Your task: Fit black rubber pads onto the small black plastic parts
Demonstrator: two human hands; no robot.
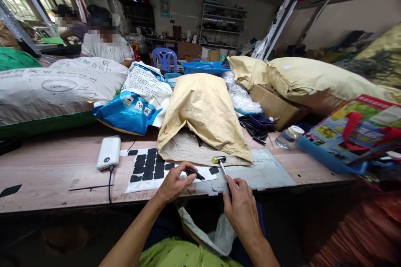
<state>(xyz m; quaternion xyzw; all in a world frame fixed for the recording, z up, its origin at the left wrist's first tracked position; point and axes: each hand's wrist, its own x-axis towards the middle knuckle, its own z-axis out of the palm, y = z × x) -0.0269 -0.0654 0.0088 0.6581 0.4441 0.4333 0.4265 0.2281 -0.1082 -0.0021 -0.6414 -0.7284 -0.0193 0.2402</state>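
Note:
Between the fingertips of my left hand (176,181) is a small black piece (196,174), narrow at one end; its exact kind I cannot make out. My right hand (242,204) is wrapped round the handle of a small mallet (219,160) with a yellow face and a black face, its head pointing away from me. Both hands are over the table's near edge. Under and left of my left hand lies a white sheet (130,185) with several black rounded-square stickers (148,169). Just beyond, an open tan sack (200,108) lies with its mouth toward me.
A white power bank (108,153) with a cable stands at left. Full sacks (56,87) and a blue-white bag (131,108) line the back. At right are black parts (255,131), a jar (290,136) and a blue tray (332,160). Two people (106,45) sit beyond.

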